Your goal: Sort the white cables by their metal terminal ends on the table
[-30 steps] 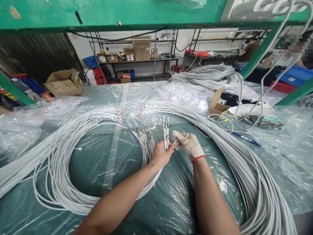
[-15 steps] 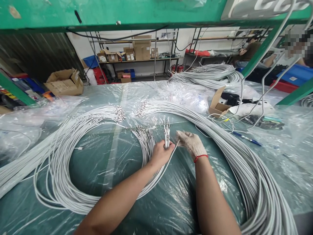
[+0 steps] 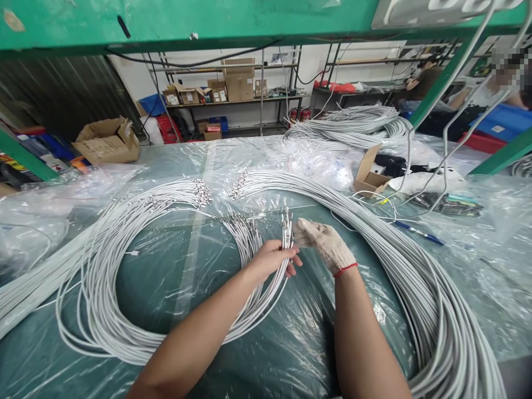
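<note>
My bare left hand [image 3: 277, 259] is wrapped round a small bunch of white cables [image 3: 287, 235], whose metal-tipped ends stick up above the fingers. My right hand [image 3: 318, 238], in a cream knitted glove with a red cuff, is pinched at the right side of these tips; what its fingers hold is too small to tell. The bunch runs down into a coiled cable bundle [image 3: 100, 299] on the left, with more tipped ends just left of my left hand. A thick cable bundle [image 3: 399, 255] curves round on the right.
Plastic sheeting [image 3: 307, 343] covers the table. Farther back are another cable coil [image 3: 349, 124], an open small carton [image 3: 369, 174], a blue pen [image 3: 419, 233] and a large carton [image 3: 108, 141]. A green beam [image 3: 249, 25] crosses overhead. People sit at the back right.
My right hand has moved slightly left to the bunch's tips, and the single cable once stretched towards it now lies along the bunch. My left hand's fingers have loosened somewhat.
</note>
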Demonstrator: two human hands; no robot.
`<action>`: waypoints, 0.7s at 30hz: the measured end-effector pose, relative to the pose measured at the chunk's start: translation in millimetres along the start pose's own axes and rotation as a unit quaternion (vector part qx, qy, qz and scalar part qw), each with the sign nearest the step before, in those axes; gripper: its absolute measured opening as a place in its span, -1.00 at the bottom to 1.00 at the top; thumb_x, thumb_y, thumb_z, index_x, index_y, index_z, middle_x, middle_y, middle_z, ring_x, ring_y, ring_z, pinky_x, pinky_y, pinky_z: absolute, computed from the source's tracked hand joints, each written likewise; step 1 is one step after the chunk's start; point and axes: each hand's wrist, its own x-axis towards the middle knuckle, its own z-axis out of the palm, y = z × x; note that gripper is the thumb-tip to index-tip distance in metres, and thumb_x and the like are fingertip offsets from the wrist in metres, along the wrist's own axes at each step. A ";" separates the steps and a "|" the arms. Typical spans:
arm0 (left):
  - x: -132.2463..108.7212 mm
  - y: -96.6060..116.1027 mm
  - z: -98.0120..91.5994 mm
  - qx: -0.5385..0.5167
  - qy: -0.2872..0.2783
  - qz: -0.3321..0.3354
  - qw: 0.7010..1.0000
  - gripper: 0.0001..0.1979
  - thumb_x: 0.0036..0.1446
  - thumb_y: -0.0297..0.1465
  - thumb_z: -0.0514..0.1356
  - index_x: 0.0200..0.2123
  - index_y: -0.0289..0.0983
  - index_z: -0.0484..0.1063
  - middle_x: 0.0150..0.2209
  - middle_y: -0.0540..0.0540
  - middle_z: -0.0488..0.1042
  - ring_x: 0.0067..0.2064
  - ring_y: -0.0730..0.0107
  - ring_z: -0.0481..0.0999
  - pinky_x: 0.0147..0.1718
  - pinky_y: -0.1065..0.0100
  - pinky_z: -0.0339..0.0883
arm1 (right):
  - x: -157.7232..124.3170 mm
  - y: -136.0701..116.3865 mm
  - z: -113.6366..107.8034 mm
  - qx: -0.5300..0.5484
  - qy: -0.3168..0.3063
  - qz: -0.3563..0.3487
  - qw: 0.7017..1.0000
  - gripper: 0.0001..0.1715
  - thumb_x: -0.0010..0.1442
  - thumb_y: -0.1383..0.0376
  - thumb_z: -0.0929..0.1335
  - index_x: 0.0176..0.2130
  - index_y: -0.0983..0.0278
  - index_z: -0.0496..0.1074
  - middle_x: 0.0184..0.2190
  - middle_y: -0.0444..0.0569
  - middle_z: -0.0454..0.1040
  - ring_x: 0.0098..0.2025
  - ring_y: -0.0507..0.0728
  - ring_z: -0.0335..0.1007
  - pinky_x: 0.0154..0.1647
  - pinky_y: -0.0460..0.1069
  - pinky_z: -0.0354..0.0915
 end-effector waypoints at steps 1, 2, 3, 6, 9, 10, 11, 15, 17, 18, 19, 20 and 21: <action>0.3 0.0 -0.5 0.005 0.005 0.003 1.000 -0.87 0.13 -0.42 0.26 -0.29 -0.38 0.45 -0.46 -0.15 0.56 -0.59 0.49 0.45 -0.61 0.47 0.28 | -1.8 -1.5 1.2 -0.003 -0.026 0.001 1.000 -0.48 0.04 -0.13 0.44 -0.43 0.28 0.51 -0.50 -0.02 0.52 -0.40 0.16 0.46 -0.31 0.00 0.37; 0.5 0.0 -0.8 0.009 0.011 0.007 1.000 -0.87 0.13 -0.42 0.27 -0.29 -0.39 0.45 -0.46 -0.16 0.57 -0.59 0.49 0.45 -0.61 0.48 0.27 | -3.3 -2.9 2.3 -0.007 -0.045 -0.003 0.999 -0.50 0.03 -0.12 0.45 -0.44 0.28 0.52 -0.50 -0.03 0.52 -0.41 0.14 0.44 -0.33 -0.01 0.36; 0.7 0.1 -0.9 0.013 0.015 0.009 1.000 -0.86 0.13 -0.41 0.28 -0.30 -0.39 0.45 -0.45 -0.18 0.58 -0.60 0.50 0.45 -0.62 0.48 0.26 | -4.5 -4.2 3.3 -0.014 -0.055 -0.010 0.998 -0.52 0.01 -0.09 0.48 -0.43 0.28 0.52 -0.50 -0.04 0.52 -0.43 0.11 0.42 -0.35 -0.02 0.34; 0.4 2.2 -0.5 0.000 0.019 0.012 1.000 -0.84 0.15 -0.38 0.25 -0.31 -0.40 0.46 -0.44 -0.21 0.59 -0.61 0.50 0.44 -0.63 0.48 0.25 | -5.6 -5.5 4.5 -0.014 -0.056 -0.018 0.998 -0.53 -0.06 -0.05 0.53 -0.42 0.30 0.53 -0.51 -0.07 0.51 -0.48 0.06 0.37 -0.39 -0.05 0.32; -0.5 6.0 -0.3 -0.047 0.009 0.003 0.999 -0.81 0.19 -0.36 0.18 -0.31 -0.41 0.47 -0.44 -0.22 0.59 -0.60 0.47 0.46 -0.61 0.46 0.28 | -4.7 -3.9 2.8 0.013 -0.033 -0.022 0.999 -0.51 -0.08 -0.05 0.54 -0.38 0.30 0.53 -0.49 -0.06 0.53 -0.46 0.07 0.40 -0.35 -0.04 0.35; -0.7 7.0 -0.5 -0.059 0.006 0.001 0.998 -0.81 0.19 -0.37 0.17 -0.32 -0.40 0.46 -0.44 -0.22 0.59 -0.59 0.46 0.47 -0.61 0.45 0.29 | -4.4 -3.3 1.8 0.020 -0.024 -0.021 0.999 -0.51 -0.09 -0.05 0.54 -0.37 0.30 0.54 -0.48 -0.04 0.54 -0.44 0.08 0.42 -0.33 -0.03 0.36; -0.7 7.7 -0.7 -0.066 0.005 0.000 0.998 -0.83 0.18 -0.38 0.17 -0.34 -0.40 0.46 -0.45 -0.22 0.59 -0.59 0.45 0.47 -0.60 0.45 0.30 | -4.3 -3.0 1.1 0.026 -0.016 -0.019 0.999 -0.50 -0.10 -0.05 0.55 -0.36 0.30 0.54 -0.46 -0.03 0.55 -0.42 0.09 0.44 -0.30 -0.02 0.38; 0.7 6.2 -1.0 -0.052 0.017 0.010 0.998 -0.87 0.17 -0.42 0.23 -0.36 -0.40 0.44 -0.44 -0.23 0.59 -0.56 0.44 0.51 -0.56 0.46 0.32 | -5.2 -5.2 2.0 0.029 -0.028 -0.017 0.999 -0.48 -0.05 -0.09 0.51 -0.35 0.30 0.54 -0.41 0.00 0.57 -0.36 0.13 0.47 -0.24 0.01 0.39; 1.3 4.3 -0.6 -0.038 0.019 0.016 0.999 -0.86 0.16 -0.41 0.25 -0.35 -0.41 0.45 -0.42 -0.24 0.60 -0.54 0.44 0.53 -0.55 0.47 0.32 | -6.2 -7.4 4.6 0.000 -0.054 -0.031 0.998 -0.51 -0.04 -0.07 0.52 -0.38 0.29 0.54 -0.46 -0.05 0.53 -0.40 0.09 0.42 -0.31 -0.03 0.35; 1.4 3.6 -0.3 -0.031 0.019 0.018 0.999 -0.86 0.15 -0.41 0.26 -0.35 -0.42 0.46 -0.42 -0.24 0.60 -0.54 0.44 0.53 -0.55 0.47 0.31 | -6.6 -8.3 5.8 -0.016 -0.064 -0.037 0.997 -0.53 -0.05 -0.05 0.52 -0.40 0.29 0.53 -0.49 -0.08 0.50 -0.43 0.07 0.38 -0.35 -0.05 0.32; 1.3 3.3 0.1 -0.026 0.021 0.021 0.999 -0.86 0.14 -0.42 0.28 -0.35 -0.42 0.47 -0.42 -0.24 0.60 -0.54 0.45 0.52 -0.56 0.48 0.30 | -6.9 -8.7 6.8 -0.028 -0.069 -0.040 0.996 -0.54 -0.06 -0.04 0.53 -0.41 0.29 0.53 -0.51 -0.10 0.48 -0.45 0.05 0.34 -0.39 -0.05 0.30; 1.1 3.4 0.5 -0.023 0.024 0.023 0.999 -0.86 0.13 -0.42 0.28 -0.35 -0.42 0.47 -0.42 -0.24 0.60 -0.55 0.46 0.52 -0.56 0.48 0.29 | -7.0 -8.7 7.2 -0.032 -0.070 -0.041 0.996 -0.54 -0.07 -0.03 0.54 -0.41 0.30 0.53 -0.52 -0.10 0.47 -0.45 0.05 0.33 -0.40 -0.06 0.28; 0.6 4.0 1.0 -0.024 0.029 0.026 0.999 -0.85 0.13 -0.41 0.29 -0.35 -0.42 0.47 -0.42 -0.24 0.60 -0.56 0.46 0.51 -0.57 0.48 0.29 | -6.9 -8.2 7.3 -0.028 -0.068 -0.039 0.997 -0.53 -0.08 -0.04 0.54 -0.39 0.30 0.53 -0.51 -0.09 0.48 -0.45 0.06 0.33 -0.39 -0.05 0.29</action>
